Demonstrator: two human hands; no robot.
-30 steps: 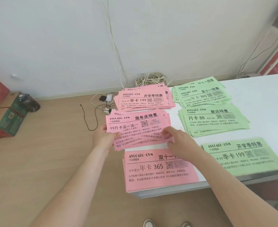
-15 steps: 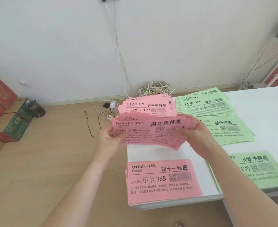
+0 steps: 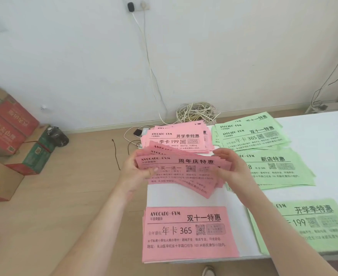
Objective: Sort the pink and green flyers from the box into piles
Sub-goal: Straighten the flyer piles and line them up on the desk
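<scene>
A fanned stack of pink flyers [image 3: 186,172] hangs above the white table [image 3: 313,124]. My left hand [image 3: 136,172] grips its left edge, thumb on top. My right hand [image 3: 232,166] holds its right edge. Below it lies a neat pink pile [image 3: 188,234] at the table's near left corner. Another pink pile [image 3: 176,139] lies at the far left. Three green piles lie to the right: one far [image 3: 252,132], one in the middle [image 3: 273,168], one near [image 3: 313,224].
Red and green cardboard boxes [image 3: 8,132] stand on the wooden floor at the left. A coil of white cable [image 3: 197,113] and chargers lie by the wall behind the table. A socket [image 3: 136,4] is on the wall above.
Both hands have lifted the pink stack off the table and hold it fanned above the surface. The view has tilted upward.
</scene>
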